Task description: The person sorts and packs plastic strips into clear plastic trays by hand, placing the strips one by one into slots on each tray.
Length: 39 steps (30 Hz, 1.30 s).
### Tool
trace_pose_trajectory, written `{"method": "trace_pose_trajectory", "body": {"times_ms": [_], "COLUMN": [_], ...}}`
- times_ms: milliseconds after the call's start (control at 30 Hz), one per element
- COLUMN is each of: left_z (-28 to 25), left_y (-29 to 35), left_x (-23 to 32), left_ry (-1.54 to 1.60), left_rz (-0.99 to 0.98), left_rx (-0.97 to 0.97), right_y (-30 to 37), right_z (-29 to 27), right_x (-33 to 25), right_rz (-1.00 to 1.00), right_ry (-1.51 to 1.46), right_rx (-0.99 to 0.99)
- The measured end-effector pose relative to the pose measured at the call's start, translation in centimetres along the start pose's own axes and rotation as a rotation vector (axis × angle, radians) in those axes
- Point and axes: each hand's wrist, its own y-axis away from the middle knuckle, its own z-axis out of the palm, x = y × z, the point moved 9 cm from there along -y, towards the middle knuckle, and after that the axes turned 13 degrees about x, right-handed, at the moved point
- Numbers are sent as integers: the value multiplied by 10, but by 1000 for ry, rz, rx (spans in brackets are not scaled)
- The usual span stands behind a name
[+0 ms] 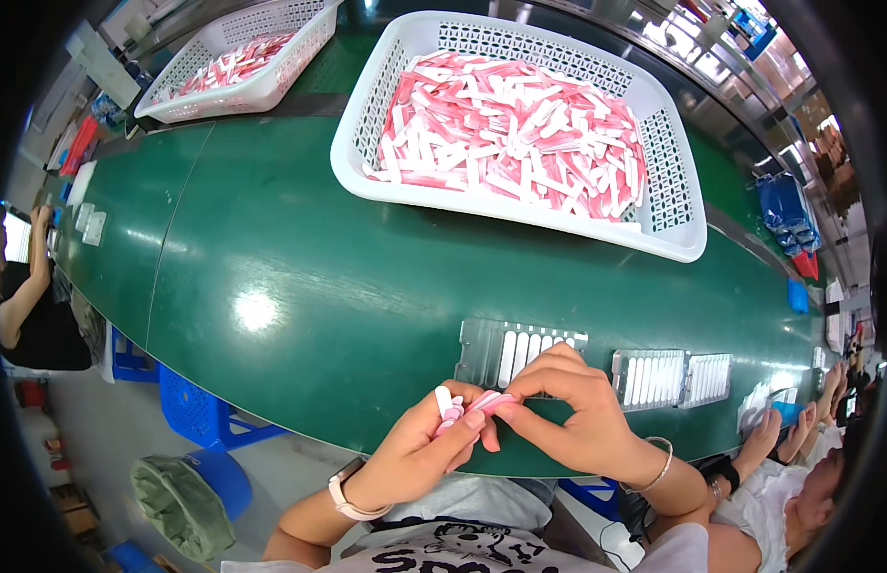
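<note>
My left hand (412, 447) is closed round a small bunch of pink-and-white sticks (445, 403), white ends poking out at the top. Thumb and fingers of my right hand (589, 417) pinch the pink end of the bunch, close against the left fingertips. Just beyond my hands a clear plastic tray (474, 350) lies on the table, with white sticks in its slots on the right and bare slots on the left. My right hand partly covers that tray.
A large white basket (351, 158) heaped with pink-and-white sticks (520, 134) stands beyond my hands. A smaller basket (262, 95) is at far left. Filled clear trays (649, 380) lie to my right, near a co-worker's hands (763, 439). Another person (42, 306) sits at left.
</note>
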Motion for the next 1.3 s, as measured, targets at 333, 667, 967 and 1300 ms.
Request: {"method": "trace_pose_trajectory", "body": {"times_ms": [333,667,967,1300], "left_z": [-24,-21,-30,-31], "left_y": [-5,-7,-7,-7], "left_x": [4,10,8,8], "left_ry": [133,32,178,201], "left_rz": [25,97,79,50], "left_rx": [210,212,299,310], "right_y": [-8,-21,9,12], "right_z": [-29,-14,12,21], "right_x": [7,8,-28,-19], "right_rz": [71,129,-659,-465], "right_ry": [35,10,689,765], "right_rx": [210,81,34,31]}}
